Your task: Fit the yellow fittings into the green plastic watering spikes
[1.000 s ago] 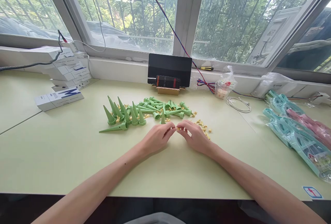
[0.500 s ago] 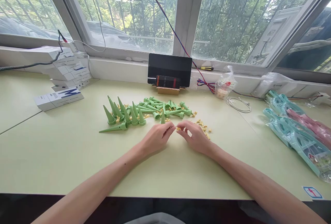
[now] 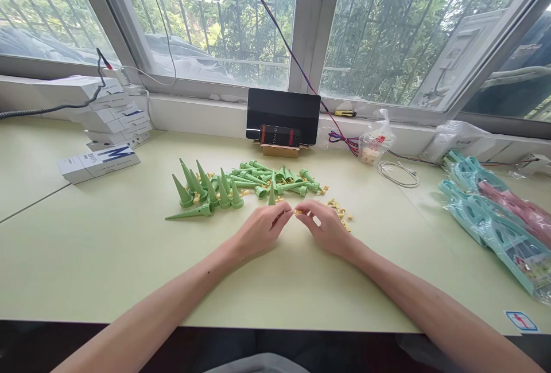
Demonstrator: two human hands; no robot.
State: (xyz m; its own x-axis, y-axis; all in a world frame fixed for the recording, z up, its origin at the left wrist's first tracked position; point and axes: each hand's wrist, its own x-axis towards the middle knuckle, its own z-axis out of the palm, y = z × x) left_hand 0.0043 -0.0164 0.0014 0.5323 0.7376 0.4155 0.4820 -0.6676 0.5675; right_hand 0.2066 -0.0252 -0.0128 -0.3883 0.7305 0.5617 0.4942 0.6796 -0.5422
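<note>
My left hand (image 3: 260, 228) and my right hand (image 3: 328, 227) rest on the pale green table (image 3: 107, 258), fingertips meeting. Between them they pinch a small yellow plastic piece (image 3: 297, 212). Just beyond my fingers lies a pile of green plastic cone spikes (image 3: 241, 185), some standing upright at the left, others lying flat. Several small yellow pieces (image 3: 340, 212) are scattered to the right of my right hand and among the cones.
A dark screen with a phone on a stand (image 3: 282, 120) stands at the back. White boxes (image 3: 107, 126) are stacked at the left. Packaged teal and pink items (image 3: 499, 218) lie at the right, with a white cable (image 3: 396, 173) and a plastic bag (image 3: 373, 142) behind.
My hands stay almost in place; the fingertips shift slightly around the small yellow piece.
</note>
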